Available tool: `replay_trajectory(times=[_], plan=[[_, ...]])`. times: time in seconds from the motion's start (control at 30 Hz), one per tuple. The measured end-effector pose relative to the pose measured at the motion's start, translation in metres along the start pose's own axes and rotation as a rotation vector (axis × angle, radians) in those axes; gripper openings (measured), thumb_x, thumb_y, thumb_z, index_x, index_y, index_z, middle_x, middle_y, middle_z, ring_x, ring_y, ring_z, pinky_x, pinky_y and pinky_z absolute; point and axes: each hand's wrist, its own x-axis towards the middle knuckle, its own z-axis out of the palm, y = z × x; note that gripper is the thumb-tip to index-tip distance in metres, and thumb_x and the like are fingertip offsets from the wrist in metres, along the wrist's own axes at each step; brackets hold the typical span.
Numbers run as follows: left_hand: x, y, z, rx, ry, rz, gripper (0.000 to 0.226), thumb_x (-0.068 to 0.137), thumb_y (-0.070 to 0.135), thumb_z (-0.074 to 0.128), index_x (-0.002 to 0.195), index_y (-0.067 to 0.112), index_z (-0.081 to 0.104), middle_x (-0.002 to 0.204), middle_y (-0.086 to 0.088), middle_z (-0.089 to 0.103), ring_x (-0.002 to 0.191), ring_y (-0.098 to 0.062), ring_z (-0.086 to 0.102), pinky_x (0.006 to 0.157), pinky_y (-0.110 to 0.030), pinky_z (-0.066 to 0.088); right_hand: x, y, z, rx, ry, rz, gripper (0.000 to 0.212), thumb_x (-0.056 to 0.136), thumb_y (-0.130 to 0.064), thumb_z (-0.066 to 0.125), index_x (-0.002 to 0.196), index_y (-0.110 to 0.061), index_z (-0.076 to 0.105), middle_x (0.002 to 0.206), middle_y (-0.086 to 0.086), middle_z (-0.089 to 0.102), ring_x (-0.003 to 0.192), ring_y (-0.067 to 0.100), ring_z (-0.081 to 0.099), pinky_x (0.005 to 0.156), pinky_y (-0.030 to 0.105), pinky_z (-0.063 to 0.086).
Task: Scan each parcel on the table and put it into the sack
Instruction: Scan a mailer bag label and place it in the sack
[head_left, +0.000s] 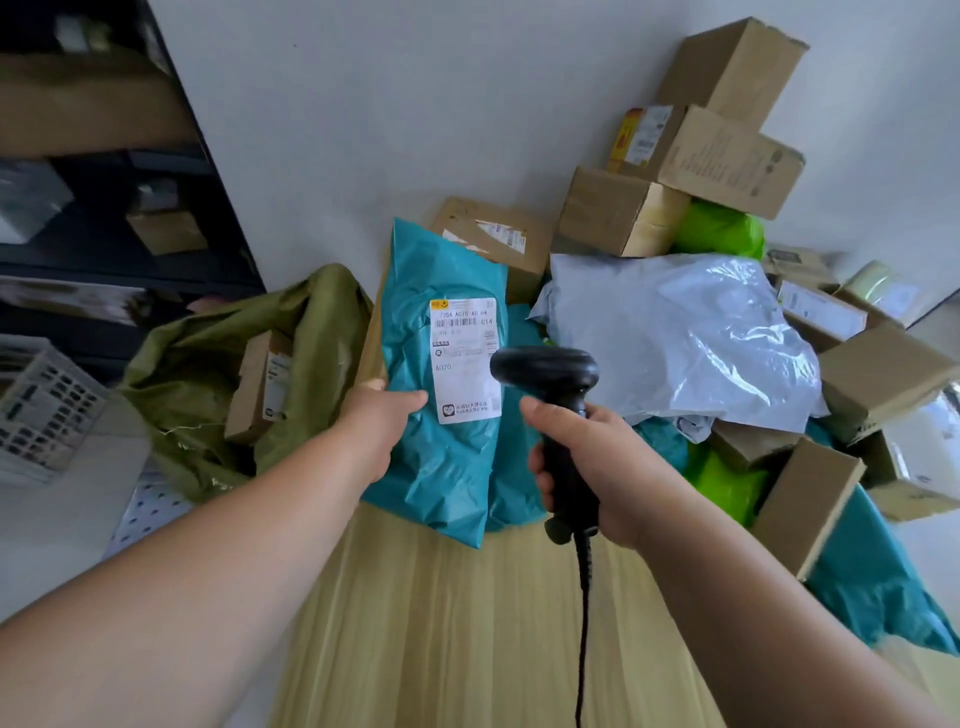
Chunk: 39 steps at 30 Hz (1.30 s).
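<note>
At table (447, 623) edge, left hand (374, 431) grips parcel (441, 467), right hand (602, 467) scanner (545, 370).

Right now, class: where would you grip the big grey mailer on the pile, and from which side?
Probably pinch the grey mailer by its near edge, coming from the person's side. It is a soft, flat bag lying on top of other parcels; cardboard boxes crowd its far side, while the near edge lies uncovered.
</note>
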Motion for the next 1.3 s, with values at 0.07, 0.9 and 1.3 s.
replay_trajectory(times=[0.07,0.9,1.3], plan=[[-0.009,0.012,-0.006,0.004,0.003,0.064,0.024,0.090,0.010,0.065,0.113,0.014,0.061,0.094,-0.003,0.067,0.075,-0.018,0.063,0.061,-0.028,0.047,-0.007,-0.015,0.004,-0.011,-0.022,-0.026,0.027,0.091,-0.034,0.067,0.090,-0.015,0.049,0.059,0.007,0.056,0.049,0.022,0.046,0.053,0.033,0.040],[-0.032,0.049,-0.086,0.089,0.057,0.228,0.022,0.088,0.008,0.065,0.110,0.008,0.066,0.092,-0.009,0.072,0.084,-0.028,0.069,0.079,-0.040,0.057,-0.027,-0.082,0.074,-0.061,-0.112,-0.084,0.037,0.090,-0.046,0.066,0.092,-0.013,0.048,0.055,0.005,0.054,0.045,0.017,0.047,0.047,0.026,0.043],[0.034,0.083,-0.199,0.028,0.347,0.231,0.009,0.085,0.010,0.069,0.092,0.014,0.065,0.086,-0.007,0.069,0.078,-0.026,0.065,0.078,-0.038,0.056,0.017,-0.077,0.156,-0.076,-0.148,-0.048,0.037,0.092,-0.044,0.065,0.100,-0.011,0.050,0.060,0.005,0.054,0.048,0.017,0.048,0.050,0.029,0.044]])
